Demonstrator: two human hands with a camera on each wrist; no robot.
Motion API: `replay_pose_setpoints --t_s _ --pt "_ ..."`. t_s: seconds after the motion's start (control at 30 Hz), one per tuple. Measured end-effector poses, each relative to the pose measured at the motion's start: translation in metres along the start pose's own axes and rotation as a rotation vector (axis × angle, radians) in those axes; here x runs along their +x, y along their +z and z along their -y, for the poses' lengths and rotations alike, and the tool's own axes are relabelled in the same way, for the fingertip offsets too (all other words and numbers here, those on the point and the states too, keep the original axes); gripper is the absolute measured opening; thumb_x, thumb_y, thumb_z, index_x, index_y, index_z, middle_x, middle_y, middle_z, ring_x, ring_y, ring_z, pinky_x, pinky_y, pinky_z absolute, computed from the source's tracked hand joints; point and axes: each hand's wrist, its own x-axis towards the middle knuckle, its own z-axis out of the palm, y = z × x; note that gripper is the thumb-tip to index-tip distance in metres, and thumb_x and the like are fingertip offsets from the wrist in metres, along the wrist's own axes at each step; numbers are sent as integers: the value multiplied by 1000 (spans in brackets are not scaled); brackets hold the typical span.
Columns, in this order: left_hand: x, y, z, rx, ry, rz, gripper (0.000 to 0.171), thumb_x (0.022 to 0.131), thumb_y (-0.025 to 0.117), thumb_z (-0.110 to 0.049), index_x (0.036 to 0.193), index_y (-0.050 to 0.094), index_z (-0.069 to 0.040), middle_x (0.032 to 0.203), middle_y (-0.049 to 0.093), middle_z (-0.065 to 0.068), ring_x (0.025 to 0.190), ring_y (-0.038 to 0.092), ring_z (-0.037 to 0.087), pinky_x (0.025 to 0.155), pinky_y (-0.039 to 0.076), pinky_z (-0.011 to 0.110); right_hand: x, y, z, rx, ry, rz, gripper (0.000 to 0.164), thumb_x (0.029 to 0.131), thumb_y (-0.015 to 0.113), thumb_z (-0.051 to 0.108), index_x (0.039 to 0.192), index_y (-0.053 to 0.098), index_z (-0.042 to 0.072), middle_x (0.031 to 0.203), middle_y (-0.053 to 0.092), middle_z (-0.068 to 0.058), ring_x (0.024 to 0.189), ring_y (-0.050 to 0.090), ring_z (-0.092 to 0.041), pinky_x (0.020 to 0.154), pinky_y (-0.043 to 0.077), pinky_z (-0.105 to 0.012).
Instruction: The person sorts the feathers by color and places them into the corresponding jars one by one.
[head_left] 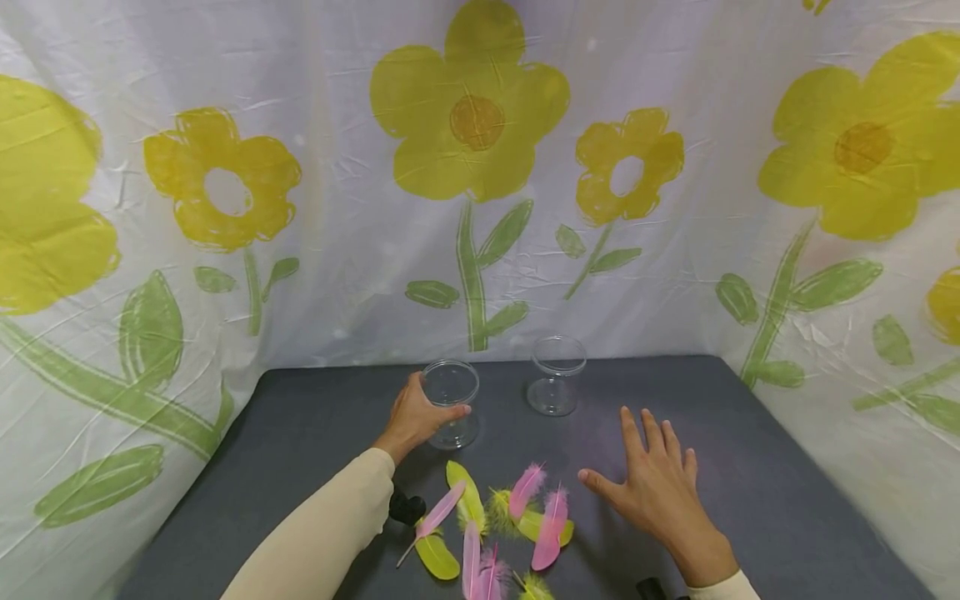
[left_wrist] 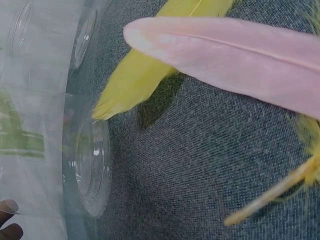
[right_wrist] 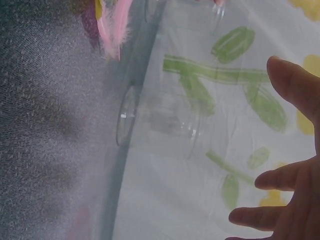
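Observation:
My left hand grips a clear jar from its left side, with the thumb across the front and the fingers behind. The jar stands upright; its round base shows in the left wrist view. A second clear jar stands farther back to the right, touched by neither hand. My right hand hovers over the right part of the table, fingers spread and holding nothing. Between the hands lie pink feathers and yellow feathers, some overlapping. A pale pink feather crosses a yellow one in the left wrist view.
A dark grey cloth covers the table. Behind and beside it hangs a white curtain printed with yellow flowers, close to the table's back edge. More feathers reach the bottom of the head view.

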Motion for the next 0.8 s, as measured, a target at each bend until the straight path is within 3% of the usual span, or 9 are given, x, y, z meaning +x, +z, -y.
replay_pose_setpoints --t_s 0.33,0.8 --pt "-6 -19 15 -26 -24 -15 111 69 81 -57 149 22 -7 146 34 18 128 39 40 93 40 58 -1 1 0 17 -29 -10 104 77 64 70 146 33 -1 144 30 -33 128 23 -58 90 18 -78" --pt "-33 -61 47 -2 -46 -68 116 69 79 -60 151 17 -5 150 29 18 131 34 42 96 36 60 -3 -1 0 17 -42 -1 103 77 65 68 146 34 -1 143 30 -33 127 25 -58 90 20 -77"
